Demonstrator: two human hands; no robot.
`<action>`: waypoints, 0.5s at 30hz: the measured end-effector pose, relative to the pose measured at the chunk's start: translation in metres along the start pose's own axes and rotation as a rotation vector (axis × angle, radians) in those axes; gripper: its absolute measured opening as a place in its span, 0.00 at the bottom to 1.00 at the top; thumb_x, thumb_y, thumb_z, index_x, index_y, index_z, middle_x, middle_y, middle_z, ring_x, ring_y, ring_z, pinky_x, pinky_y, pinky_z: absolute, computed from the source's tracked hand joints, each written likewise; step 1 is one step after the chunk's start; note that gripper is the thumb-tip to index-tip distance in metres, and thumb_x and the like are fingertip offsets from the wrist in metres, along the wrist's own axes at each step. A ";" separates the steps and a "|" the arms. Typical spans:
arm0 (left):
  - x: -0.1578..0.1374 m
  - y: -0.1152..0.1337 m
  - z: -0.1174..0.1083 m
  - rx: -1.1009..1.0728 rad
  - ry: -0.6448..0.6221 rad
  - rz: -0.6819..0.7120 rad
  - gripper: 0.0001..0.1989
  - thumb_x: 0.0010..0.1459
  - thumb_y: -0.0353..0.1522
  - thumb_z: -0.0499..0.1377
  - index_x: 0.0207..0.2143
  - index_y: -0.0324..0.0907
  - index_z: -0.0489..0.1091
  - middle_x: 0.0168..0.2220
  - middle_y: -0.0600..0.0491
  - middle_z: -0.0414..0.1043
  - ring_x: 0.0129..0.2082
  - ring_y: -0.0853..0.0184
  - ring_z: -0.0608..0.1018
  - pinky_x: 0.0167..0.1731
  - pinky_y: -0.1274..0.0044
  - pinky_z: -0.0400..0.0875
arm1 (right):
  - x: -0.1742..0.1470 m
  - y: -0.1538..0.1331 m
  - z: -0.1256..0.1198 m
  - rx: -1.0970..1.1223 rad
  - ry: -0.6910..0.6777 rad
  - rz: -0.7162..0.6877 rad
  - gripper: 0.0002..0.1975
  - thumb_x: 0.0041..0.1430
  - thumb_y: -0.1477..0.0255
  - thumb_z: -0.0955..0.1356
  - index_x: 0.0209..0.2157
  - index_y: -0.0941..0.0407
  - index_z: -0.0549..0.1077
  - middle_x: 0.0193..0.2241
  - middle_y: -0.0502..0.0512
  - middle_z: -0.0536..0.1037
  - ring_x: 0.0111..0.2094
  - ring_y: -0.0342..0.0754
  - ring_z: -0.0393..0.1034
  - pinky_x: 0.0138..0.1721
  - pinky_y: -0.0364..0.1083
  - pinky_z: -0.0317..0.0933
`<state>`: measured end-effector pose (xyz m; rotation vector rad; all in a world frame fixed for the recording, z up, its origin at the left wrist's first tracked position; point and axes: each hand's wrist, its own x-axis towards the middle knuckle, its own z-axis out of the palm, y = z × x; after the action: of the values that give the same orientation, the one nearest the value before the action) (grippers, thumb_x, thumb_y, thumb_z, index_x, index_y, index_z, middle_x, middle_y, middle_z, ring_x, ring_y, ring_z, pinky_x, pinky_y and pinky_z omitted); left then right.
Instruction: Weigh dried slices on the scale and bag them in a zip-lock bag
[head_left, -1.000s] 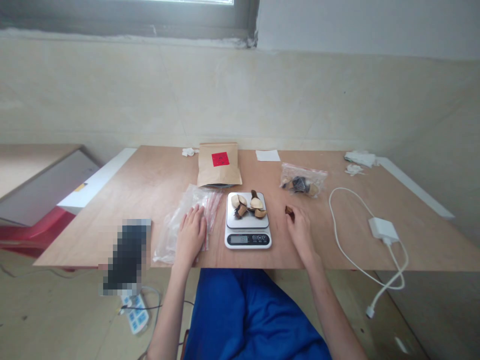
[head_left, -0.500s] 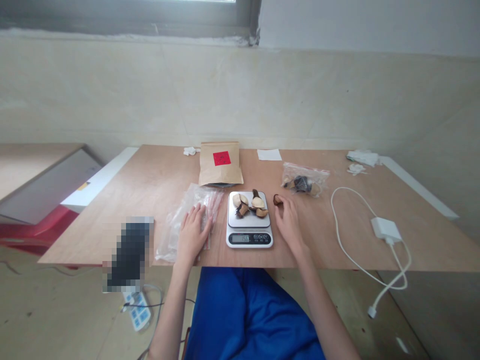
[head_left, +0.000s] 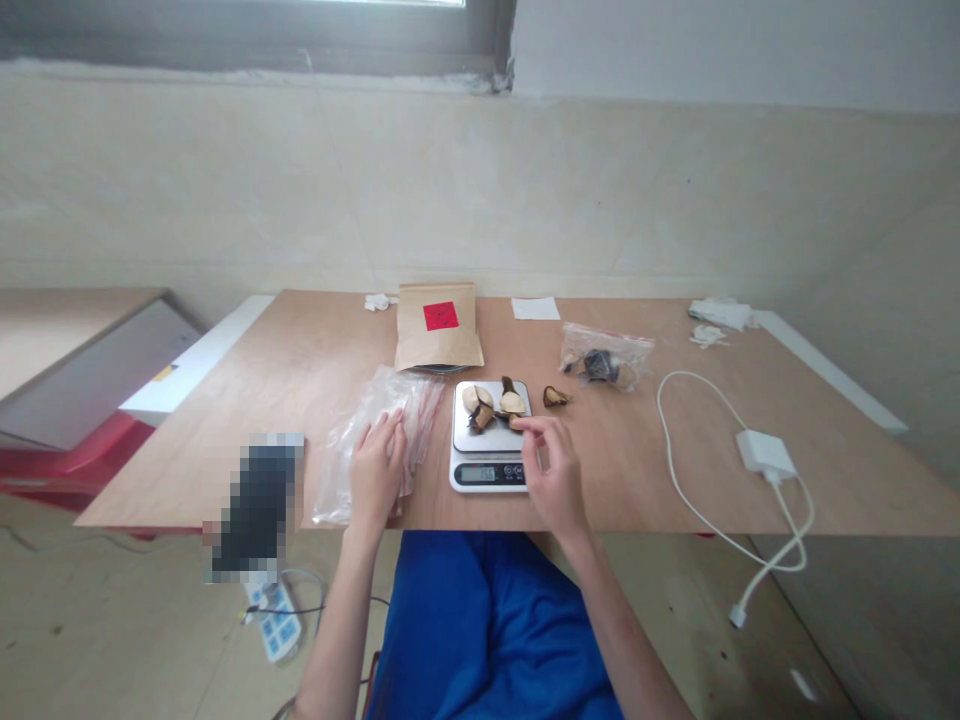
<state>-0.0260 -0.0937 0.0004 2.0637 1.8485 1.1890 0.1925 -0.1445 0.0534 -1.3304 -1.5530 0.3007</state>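
Note:
A small white digital scale [head_left: 461, 474] stands near the table's front edge with several pale and dark dried slices [head_left: 484, 403] on its tray. My right hand [head_left: 551, 478] reaches over the scale's right side, thumb and forefinger pinched on a slice at the tray's front right corner. One dark slice [head_left: 556, 397] lies on the table just right of the scale. My left hand [head_left: 375, 475] rests palm down on a pile of clear zip bags [head_left: 390, 400] left of the scale.
A brown paper pouch with a red label [head_left: 439, 325] stands behind the scale. A zip bag holding more slices [head_left: 606, 357] lies at the right. Farther right is a white charger with its cable [head_left: 765, 452]. A phone [head_left: 255, 505] overhangs the front left edge.
My right hand carried a dark slice leftward, left it on the table beside the scale, then moved onto the scale's tray. My left hand stayed on the bags.

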 end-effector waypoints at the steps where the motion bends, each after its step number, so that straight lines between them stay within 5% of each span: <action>1: 0.000 0.009 -0.004 -0.010 0.059 0.006 0.17 0.61 0.35 0.46 0.44 0.41 0.71 0.43 0.48 0.75 0.47 0.62 0.74 0.52 0.66 0.61 | -0.001 -0.009 0.006 0.056 -0.063 0.021 0.09 0.62 0.74 0.58 0.39 0.56 0.68 0.36 0.56 0.72 0.40 0.47 0.66 0.41 0.46 0.63; 8: -0.004 0.061 -0.021 -0.088 0.316 0.177 0.14 0.60 0.30 0.48 0.42 0.40 0.71 0.38 0.49 0.76 0.40 0.67 0.75 0.44 0.74 0.66 | -0.003 -0.057 0.053 0.406 -0.346 0.194 0.12 0.62 0.67 0.59 0.46 0.56 0.63 0.40 0.55 0.73 0.36 0.44 0.70 0.37 0.43 0.65; 11: -0.006 0.065 -0.020 -0.130 0.398 0.160 0.13 0.60 0.30 0.49 0.41 0.41 0.72 0.38 0.50 0.76 0.39 0.68 0.75 0.41 0.76 0.67 | 0.001 -0.062 0.064 0.486 -0.295 0.194 0.09 0.63 0.67 0.58 0.42 0.55 0.63 0.37 0.54 0.72 0.33 0.42 0.69 0.35 0.42 0.64; 15: -0.007 0.068 -0.021 -0.206 0.471 0.085 0.13 0.60 0.30 0.48 0.39 0.41 0.72 0.37 0.50 0.76 0.38 0.69 0.76 0.40 0.76 0.68 | 0.003 -0.052 0.072 0.367 -0.045 0.206 0.08 0.58 0.67 0.63 0.37 0.55 0.60 0.34 0.52 0.67 0.32 0.43 0.65 0.34 0.44 0.63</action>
<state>0.0148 -0.1248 0.0498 1.8797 1.7195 1.9338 0.1048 -0.1316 0.0610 -1.1969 -1.3198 0.7129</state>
